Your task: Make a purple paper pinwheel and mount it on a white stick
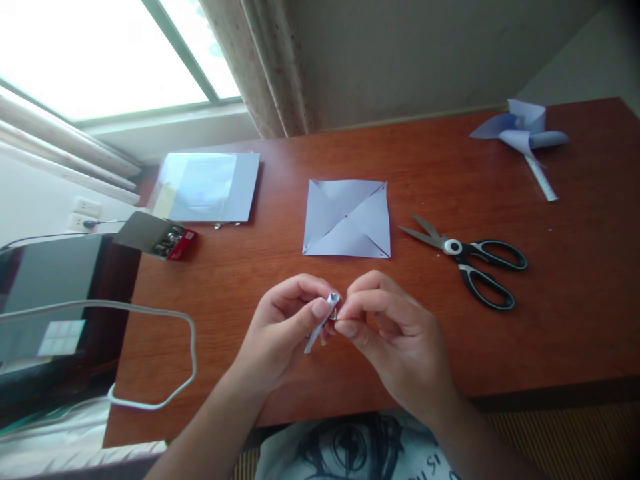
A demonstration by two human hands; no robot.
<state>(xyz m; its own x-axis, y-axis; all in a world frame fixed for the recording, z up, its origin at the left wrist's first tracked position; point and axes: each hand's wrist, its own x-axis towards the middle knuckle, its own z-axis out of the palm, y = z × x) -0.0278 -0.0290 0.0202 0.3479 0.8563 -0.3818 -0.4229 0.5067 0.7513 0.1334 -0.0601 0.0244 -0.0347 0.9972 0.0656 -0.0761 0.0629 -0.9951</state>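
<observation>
My left hand (pixel 285 323) pinches a thin rolled-paper stick (pixel 320 327), tilted with its open end up, between thumb and forefinger. My right hand (pixel 393 333) is closed at the fingertips on a small bent piece of metal wire (pixel 334 315) against the stick's side near its top; its exact kind is too small to tell. Just beyond both hands lies a square sheet of white paper (pixel 345 230), cut in from its corners, with small red dots at the middle and near some corners.
Right of the sheet, scissors (pixel 453 248) lie with blades apart. A finished paper pinwheel (pixel 530 137) rests at the far right. At the left are a clear-covered folder (pixel 205 187), an open small box (pixel 175 241) with metal pieces inside, and a white cable (pixel 193 347).
</observation>
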